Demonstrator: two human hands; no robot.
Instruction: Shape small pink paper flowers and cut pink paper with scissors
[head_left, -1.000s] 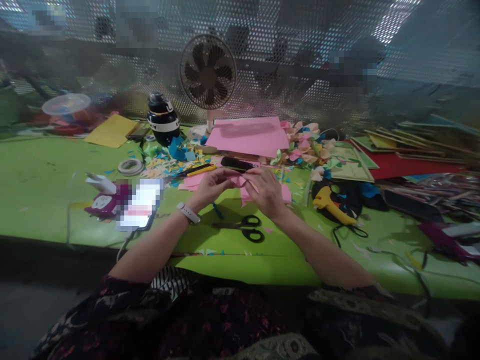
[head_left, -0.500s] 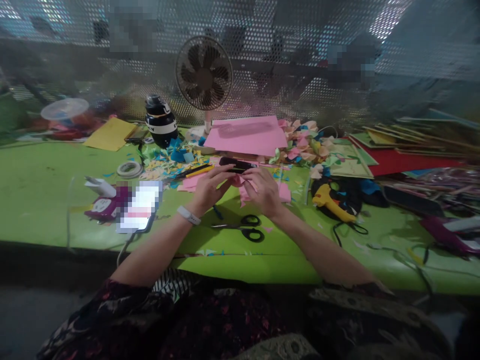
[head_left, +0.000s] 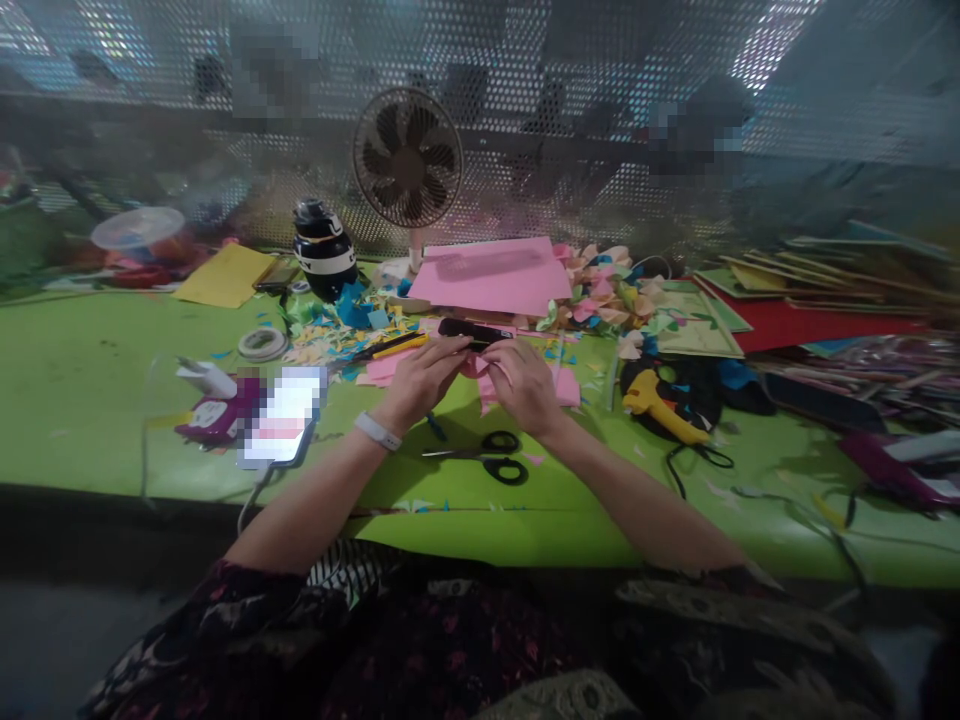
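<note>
A small pink paper piece (head_left: 474, 366) is pinched between my two hands above the green table. My left hand (head_left: 424, 382), with a pale band at the wrist, has its fingers bent over the paper's left side. Closed on the right side of the same piece is my right hand (head_left: 526, 388). Fingers partly hide the paper's shape. Just beyond the fingertips lies a black stapler-like object (head_left: 472, 329). More pink paper (head_left: 568, 387) rests beneath and beside my right hand. Black-handled scissors (head_left: 481, 454) lie on the table nearer my body, between my forearms.
Behind are a pink sheet (head_left: 495, 275), a fan (head_left: 409, 160), a dark bottle (head_left: 324, 255) and a heap of paper petals (head_left: 600, 285). Left sit a lit phone (head_left: 285, 415) and tape roll (head_left: 262, 342). A yellow glue gun (head_left: 664, 405) with a cord lies right.
The view has tilted slightly, so the background sits a little lower. My left fingers have come down and closer together over the pink paper. Both hands keep nearly the same place.
</note>
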